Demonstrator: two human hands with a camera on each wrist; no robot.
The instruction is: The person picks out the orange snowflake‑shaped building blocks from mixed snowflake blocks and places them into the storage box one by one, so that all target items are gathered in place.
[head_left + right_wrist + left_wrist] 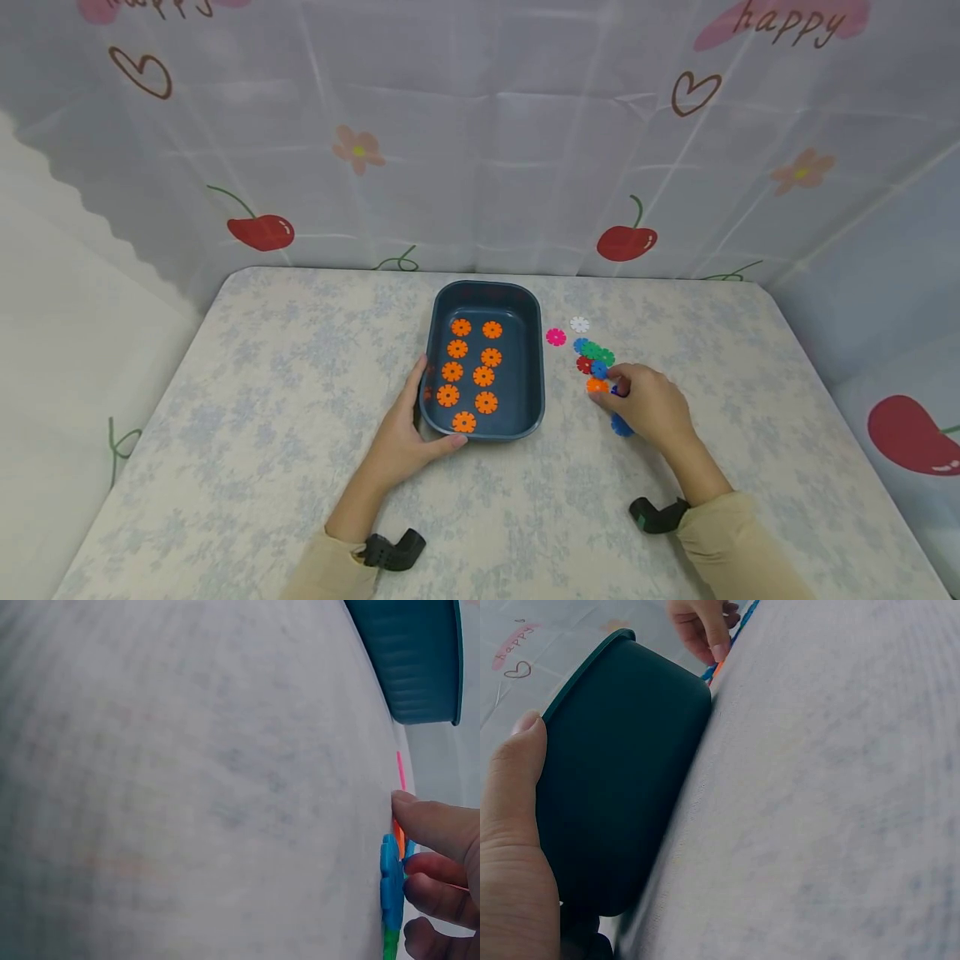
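Observation:
A dark blue-green rectangular tray (529, 367) stands on the table with several orange notched plastic discs (486, 402) lying inside in two rough columns. My left hand (401, 442) grips the tray's near left corner, thumb on the near rim and fingers along the left side. Right of the tray, my right hand (651, 407) has its thumb and index finger at an orange disc (597, 386) in a loose group, pinching its edges. Blue discs (390, 881) lie beside and partly under this hand, which hides some of the group.
Green discs (592, 351) and a red disc (583, 364) overlap just beyond the right hand. A pink disc (556, 337) and a white disc (580, 324) lie apart, farther back. A patterned cloth covers the table (300, 375); a printed curtain (480, 167) hangs behind its far edge.

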